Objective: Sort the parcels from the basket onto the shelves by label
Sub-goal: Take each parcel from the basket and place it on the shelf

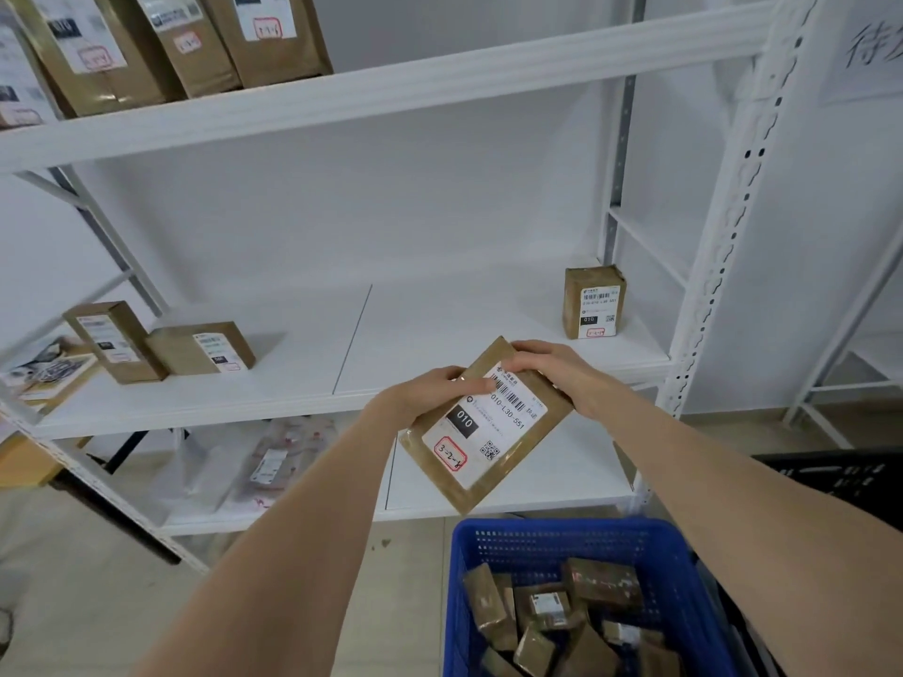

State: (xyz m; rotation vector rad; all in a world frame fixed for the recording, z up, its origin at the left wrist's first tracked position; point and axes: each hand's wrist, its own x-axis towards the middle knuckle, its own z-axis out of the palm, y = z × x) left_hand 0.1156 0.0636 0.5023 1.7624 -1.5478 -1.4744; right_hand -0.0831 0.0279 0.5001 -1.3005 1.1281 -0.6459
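A flat brown parcel (488, 432) with a white label reading 010-L30-551 and a red-framed handwritten mark is held tilted in front of the middle shelf (391, 344). My left hand (430, 393) grips its upper left edge, thumb on the label. My right hand (552, 368) grips its top right corner. Below, the blue basket (469, 579) holds several brown parcels (601, 583). One small parcel (593, 302) stands upright at the right end of the middle shelf. Two parcels (195, 349) stand at its left end.
Three taller parcels (195, 41) stand on the top shelf at the left. Clear plastic bags (273, 461) lie on the bottom shelf. A white perforated upright (723, 256) frames the shelving on the right. A black crate (840, 476) sits behind the basket.
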